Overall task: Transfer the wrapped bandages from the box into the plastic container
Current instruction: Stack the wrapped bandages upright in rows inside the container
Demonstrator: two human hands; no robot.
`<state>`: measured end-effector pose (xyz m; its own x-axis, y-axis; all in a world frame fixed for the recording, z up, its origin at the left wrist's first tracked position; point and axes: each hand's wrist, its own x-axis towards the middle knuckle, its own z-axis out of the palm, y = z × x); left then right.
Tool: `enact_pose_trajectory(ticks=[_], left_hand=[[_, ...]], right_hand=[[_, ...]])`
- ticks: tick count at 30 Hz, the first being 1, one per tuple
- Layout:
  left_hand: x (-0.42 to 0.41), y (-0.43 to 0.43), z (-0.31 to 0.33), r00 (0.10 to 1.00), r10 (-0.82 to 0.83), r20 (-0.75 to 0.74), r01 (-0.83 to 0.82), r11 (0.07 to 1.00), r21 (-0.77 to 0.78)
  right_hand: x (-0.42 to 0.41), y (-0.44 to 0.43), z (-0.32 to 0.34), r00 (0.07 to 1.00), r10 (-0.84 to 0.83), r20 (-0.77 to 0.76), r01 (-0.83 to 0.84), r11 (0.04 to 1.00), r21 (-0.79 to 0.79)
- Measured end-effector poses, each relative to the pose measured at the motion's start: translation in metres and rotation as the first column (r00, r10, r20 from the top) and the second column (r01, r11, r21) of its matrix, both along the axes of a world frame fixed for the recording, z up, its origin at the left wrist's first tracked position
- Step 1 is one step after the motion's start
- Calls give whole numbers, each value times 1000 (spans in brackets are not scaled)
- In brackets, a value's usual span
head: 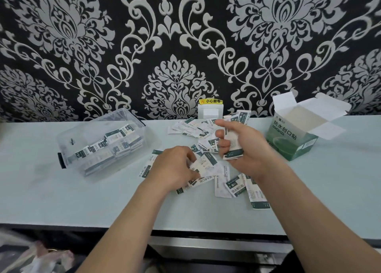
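Head view: right hand [248, 149] grip holds a bandage stack [232, 146]; left hand [173, 167] grip pinches loose bandages [206, 162].

— What is the right hand [245, 149] doing?
— Gripping a small stack of wrapped bandages [232, 149], just right of centre.
— And the left hand [175, 167]?
— Pinching more of them from the loose pile [237, 187] lying mid-frame on the table [61, 200]. The plastic container [70, 140] is sitting at left, holding others; the box [284, 136] is standing open at right.
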<state>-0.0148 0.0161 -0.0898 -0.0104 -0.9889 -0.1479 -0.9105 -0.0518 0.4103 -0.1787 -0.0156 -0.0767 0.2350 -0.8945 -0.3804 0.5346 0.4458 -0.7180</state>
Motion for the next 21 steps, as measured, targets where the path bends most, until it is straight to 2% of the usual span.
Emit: enact_pose_trajectory(ticks=[4, 9, 10, 12, 13, 15, 17, 18, 20, 21], left_hand=[[13, -3, 2, 997, -4, -75, 6, 1000, 27], [44, 1, 20, 937, 58, -344, -42, 998, 54], [50, 2, 25, 888, 99, -448, -83, 995, 54], [52, 5, 30, 730, 159, -664, -169, 984, 50], [48, 7, 30, 662, 170, -730, -201, 979, 46], [30, 10, 26, 595, 179, -784, -248, 968, 33], [11, 12, 17, 637, 140, -758, -270, 962, -49], [5, 12, 12, 716, 115, -688, -276, 952, -129], [2, 13, 10, 887, 95, -453, -256, 916, -309], [3, 15, 12, 930, 62, -362, -204, 907, -369]], right_hand=[[6, -3, -4, 995, 53, 80, -55, 998, 28], [15, -2, -7, 999, 13, 36, -14, 999, 45], [18, -1, -9, 999, 9, 35, -10, 999, 48], [26, 3, -10, 997, 50, 63, -52, 998, 27], [32, 6, -9, 992, 104, 78, -104, 995, 0], [46, 13, -7, 976, 213, 45, -210, 975, -69], [58, 18, -7, 979, 195, -64, -201, 975, -96], [62, 20, -7, 982, 148, -114, -159, 983, -92], [64, 18, -6, 991, 72, -115, -79, 995, -62], [63, 16, -6, 994, 55, -90, -60, 997, -53]])
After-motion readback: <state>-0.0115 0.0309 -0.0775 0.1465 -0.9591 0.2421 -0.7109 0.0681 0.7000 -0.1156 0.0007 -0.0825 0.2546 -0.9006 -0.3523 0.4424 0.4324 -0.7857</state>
